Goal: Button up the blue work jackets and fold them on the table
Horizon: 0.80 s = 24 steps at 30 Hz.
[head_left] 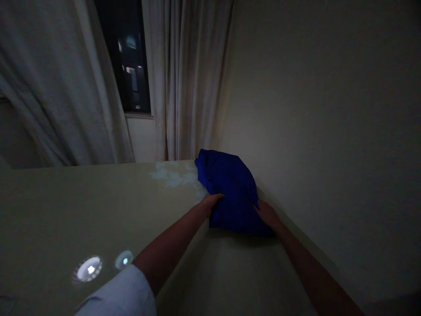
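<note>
Our left hand [212,202] is closed on the left side of the blue cloth bundle [233,188] with the thumb on top, and our right hand [268,213] is closed on its right side, though we can't see all the fingers. It looks soft, floppy and light, and hard to break, so we think a thick fold on each side is best to hold, as thin cloth may slip. It is at the shiny table's [98,210] far right end, beside the wall [312,109], with a curtain [194,87] behind.

Dimly lit, pale curtains [194,87] parted at a dark window [131,74], plain wall [322,109], glossy surface [98,210] with bright reflections [88,268]
</note>
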Tool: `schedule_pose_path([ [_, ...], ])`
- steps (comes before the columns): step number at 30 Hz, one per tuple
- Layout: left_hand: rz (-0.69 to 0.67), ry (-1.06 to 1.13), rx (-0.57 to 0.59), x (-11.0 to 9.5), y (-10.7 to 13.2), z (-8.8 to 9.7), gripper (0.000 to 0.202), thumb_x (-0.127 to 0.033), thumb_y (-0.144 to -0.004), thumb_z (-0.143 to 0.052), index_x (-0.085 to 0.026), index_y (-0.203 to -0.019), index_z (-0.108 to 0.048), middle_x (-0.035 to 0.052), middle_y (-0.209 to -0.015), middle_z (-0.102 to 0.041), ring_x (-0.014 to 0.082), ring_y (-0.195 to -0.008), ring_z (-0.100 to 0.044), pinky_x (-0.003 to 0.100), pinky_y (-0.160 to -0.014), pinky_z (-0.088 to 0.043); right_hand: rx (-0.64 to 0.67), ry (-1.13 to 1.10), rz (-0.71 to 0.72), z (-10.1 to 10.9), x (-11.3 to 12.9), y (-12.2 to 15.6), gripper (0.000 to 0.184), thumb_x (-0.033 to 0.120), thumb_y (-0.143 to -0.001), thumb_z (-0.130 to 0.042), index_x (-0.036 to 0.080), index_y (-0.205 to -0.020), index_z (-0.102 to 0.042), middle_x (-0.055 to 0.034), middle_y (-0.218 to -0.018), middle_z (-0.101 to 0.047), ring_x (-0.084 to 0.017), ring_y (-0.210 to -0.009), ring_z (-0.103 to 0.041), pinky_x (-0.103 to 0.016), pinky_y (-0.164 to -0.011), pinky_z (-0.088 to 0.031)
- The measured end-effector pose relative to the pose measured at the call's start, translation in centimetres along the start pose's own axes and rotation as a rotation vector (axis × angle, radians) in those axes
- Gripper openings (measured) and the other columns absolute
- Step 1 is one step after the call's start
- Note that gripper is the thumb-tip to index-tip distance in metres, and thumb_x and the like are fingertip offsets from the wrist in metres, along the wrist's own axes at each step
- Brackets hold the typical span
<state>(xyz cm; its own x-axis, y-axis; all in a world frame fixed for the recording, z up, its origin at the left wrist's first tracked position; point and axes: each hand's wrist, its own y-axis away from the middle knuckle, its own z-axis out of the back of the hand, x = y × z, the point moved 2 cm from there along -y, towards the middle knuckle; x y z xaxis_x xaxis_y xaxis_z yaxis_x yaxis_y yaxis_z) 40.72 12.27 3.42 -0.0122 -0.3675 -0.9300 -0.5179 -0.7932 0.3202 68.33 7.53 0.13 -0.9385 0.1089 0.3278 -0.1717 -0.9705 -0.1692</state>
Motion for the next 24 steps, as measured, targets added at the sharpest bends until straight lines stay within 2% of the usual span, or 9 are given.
schedule_pose_path([
  [3, 0.103, -0.039, -0.012, -0.3, 4.7, 6.6, 0.049, -0.034, -0.084, -0.069, -0.004, -0.123, -0.065, 0.0235, -0.125, -0.074, 0.0358, -0.112, -0.074, 0.045, -0.095, -0.057, 0.110, 0.005, 0.110, 0.3, 4.7, 7.1, 0.047, 0.060, -0.095, -0.053, 0.022, -0.106, -0.079, -0.0187, -0.111, -0.077, -0.039, -0.110, -0.071, -0.054, -0.102, -0.053],
  [8, 0.206, -0.340, 0.044, -3.3, 13.6, 23.3, 0.057, -0.038, -0.062, -0.088, -0.015, -0.113, -0.075, 0.0149, -0.113, -0.080, 0.0380, -0.104, -0.076, 0.050, -0.100, -0.057, 0.453, -0.361, 0.394, 1.0, 10.2, 18.0, 0.047, 0.058, -0.091, -0.069, 0.049, -0.137, -0.067, -0.0022, -0.131, -0.074, -0.032, -0.118, -0.070, -0.047, -0.104, -0.056],
  [11, 0.054, -0.892, -0.354, -5.4, 16.8, 29.1, 0.064, -0.043, -0.063, -0.084, -0.019, -0.122, -0.074, 0.0140, -0.122, -0.077, 0.0423, -0.119, -0.069, 0.060, -0.111, -0.047, 0.229, -0.425, 0.321, 2.1, 9.4, 16.1, 0.043, 0.056, -0.089, -0.072, 0.044, -0.131, -0.072, -0.0046, -0.130, -0.074, -0.033, -0.121, -0.069, -0.051, -0.107, -0.054],
  [14, -0.204, -1.339, -0.661, -4.1, 18.7, 25.7, 0.076, -0.053, -0.084, -0.065, -0.021, -0.152, -0.053, 0.0171, -0.155, -0.056, 0.0449, -0.146, -0.046, 0.070, -0.121, -0.027, -0.076, -0.443, 0.190, 2.3, 7.2, 9.2, 0.056, 0.062, -0.089, -0.068, 0.033, -0.136, -0.069, -0.0102, -0.143, -0.065, -0.035, -0.134, -0.059, -0.056, -0.114, -0.047],
  [16, -0.322, -1.417, -0.437, -0.8, 19.1, 19.8, 0.089, -0.065, -0.089, -0.060, -0.026, -0.164, -0.034, 0.0144, -0.169, -0.038, 0.0428, -0.154, -0.033, 0.067, -0.125, -0.021, -0.110, -0.459, 0.168, 1.2, 6.6, 4.7, 0.076, 0.067, -0.082, -0.070, 0.028, -0.147, -0.060, -0.0128, -0.155, -0.055, -0.036, -0.145, -0.049, -0.058, -0.121, -0.039],
  [18, -0.367, -1.424, -0.074, 3.1, 19.1, 14.2, 0.119, -0.076, -0.074, -0.074, -0.038, -0.169, -0.015, 0.0105, -0.175, -0.020, 0.0457, -0.159, -0.019, 0.071, -0.126, -0.008, -0.027, -0.492, 0.164, -0.7, 7.0, 1.7, 0.088, 0.072, -0.081, -0.068, 0.025, -0.153, -0.053, -0.0134, -0.161, -0.049, -0.036, -0.150, -0.044, -0.058, -0.125, -0.033],
  [19, -0.381, -1.433, -0.005, 4.7, 19.1, 12.3, 0.127, -0.075, -0.068, -0.080, -0.042, -0.168, -0.010, 0.0091, -0.177, -0.011, 0.0477, -0.160, -0.012, 0.074, -0.124, -0.002, 0.030, -0.507, 0.156, -1.9, 7.4, 0.8, 0.088, 0.074, -0.082, -0.065, 0.024, -0.154, -0.051, -0.0135, -0.161, -0.049, -0.036, -0.150, -0.045, -0.057, -0.126, -0.033],
  [21, -0.393, -1.449, 0.012, 6.6, 18.9, 11.0, 0.128, -0.068, -0.071, -0.082, -0.042, -0.168, -0.002, 0.0096, -0.177, -0.001, 0.0470, -0.160, -0.004, 0.076, -0.123, 0.005, 0.098, -0.517, 0.127, -4.0, 8.7, 0.2, 0.086, 0.077, -0.086, -0.057, 0.023, -0.153, -0.053, -0.0142, -0.158, -0.053, -0.035, -0.147, -0.049, -0.057, -0.125, -0.034],
  [24, -0.393, -1.492, -0.043, 6.8, 18.7, 14.3, 0.113, -0.051, -0.083, -0.076, -0.040, -0.169, -0.003, 0.0098, -0.177, -0.005, 0.0409, -0.162, -0.007, 0.073, -0.124, 0.007, 0.093, -0.489, 0.099, -6.6, 11.5, 0.1, 0.084, 0.079, -0.088, -0.052, 0.020, -0.148, -0.059, -0.0154, -0.153, -0.058, -0.037, -0.145, -0.051, -0.058, -0.126, -0.034],
])
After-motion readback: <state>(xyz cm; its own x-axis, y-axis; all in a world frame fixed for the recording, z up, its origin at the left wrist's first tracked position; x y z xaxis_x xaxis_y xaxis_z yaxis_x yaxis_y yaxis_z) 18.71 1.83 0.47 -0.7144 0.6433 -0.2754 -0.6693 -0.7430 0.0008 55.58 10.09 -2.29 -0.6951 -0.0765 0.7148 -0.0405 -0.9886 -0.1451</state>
